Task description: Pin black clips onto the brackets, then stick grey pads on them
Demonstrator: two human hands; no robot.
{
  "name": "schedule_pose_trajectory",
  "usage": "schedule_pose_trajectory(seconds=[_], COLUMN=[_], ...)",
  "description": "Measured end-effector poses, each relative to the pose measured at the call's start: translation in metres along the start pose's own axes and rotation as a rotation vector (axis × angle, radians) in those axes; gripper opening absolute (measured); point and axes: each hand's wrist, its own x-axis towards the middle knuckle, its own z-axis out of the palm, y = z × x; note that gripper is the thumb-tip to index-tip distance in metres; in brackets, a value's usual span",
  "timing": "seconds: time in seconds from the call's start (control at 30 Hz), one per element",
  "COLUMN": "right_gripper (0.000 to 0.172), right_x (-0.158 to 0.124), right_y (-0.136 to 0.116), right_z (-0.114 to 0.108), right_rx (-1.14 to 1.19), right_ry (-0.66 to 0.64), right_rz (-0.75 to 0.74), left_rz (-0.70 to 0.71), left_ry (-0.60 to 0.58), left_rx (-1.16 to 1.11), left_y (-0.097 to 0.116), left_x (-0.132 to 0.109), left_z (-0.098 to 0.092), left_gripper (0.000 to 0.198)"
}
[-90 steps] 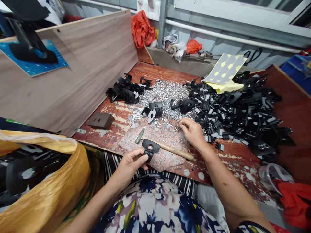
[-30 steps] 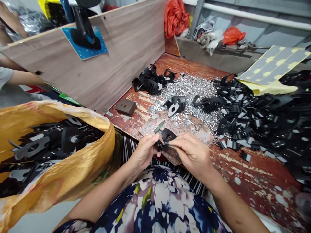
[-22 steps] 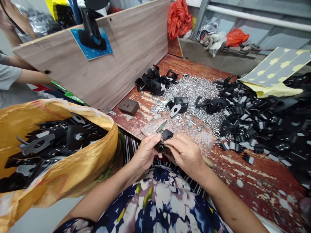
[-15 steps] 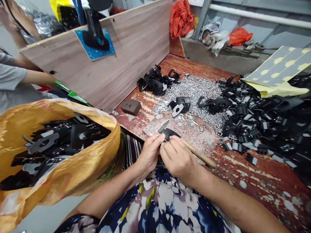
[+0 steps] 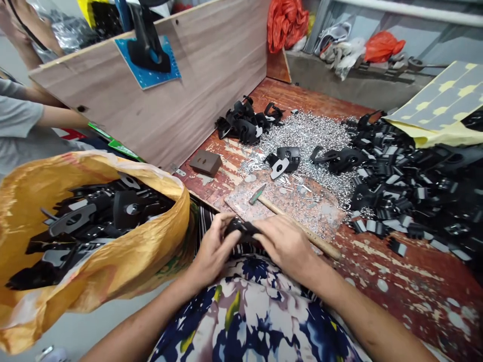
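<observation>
Between both hands, close to my lap, is a black plastic part (image 5: 241, 229), partly covered by fingers. My left hand (image 5: 217, 241) grips its left end with thumb and fingers. On its right end the fingers of my right hand (image 5: 283, 244) are closed. Just beyond them a hammer (image 5: 298, 227) with a wooden handle lies across a speckled stone slab (image 5: 320, 211). Past the slab sit a black part with a grey plate (image 5: 281, 166) and a heap of small metal pins (image 5: 313, 128).
A yellow sack (image 5: 166, 256) of black parts stands at the left, near a wooden board (image 5: 211, 65). A brown block (image 5: 206, 163) rests on the red table (image 5: 377, 271). Black parts (image 5: 418, 191) pile up at the right. Another person's arm (image 5: 62, 115) shows behind the board.
Both hands have come down toward my lap with the black part, which is now turned differently. The hammer's head is uncovered. The view has shifted slightly.
</observation>
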Motion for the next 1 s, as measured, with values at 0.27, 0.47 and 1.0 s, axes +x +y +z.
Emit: schedule_pose_trajectory(seconds=[0.27, 0.47, 1.0], right_gripper=[0.011, 0.042, 0.046], right_x=[-0.042, -0.052, -0.056], right_y=[0.055, 0.037, 0.031], right_z=[-0.004, -0.031, -0.008], right_rx=[-0.471, -0.2, -0.285], right_ry=[-0.264, -0.066, -0.073], right_rz=[0.313, 0.226, 0.298], left_rz=[-0.072, 0.057, 0.048], left_ry=[0.117, 0.098, 0.095], left_rx=[0.075, 0.272, 0.246], left_y=[-0.02, -0.044, -0.038], left_x=[0.03, 0.048, 0.043], left_z=[0.004, 0.022, 0.019], left_gripper=[0.034, 0.043, 0.045])
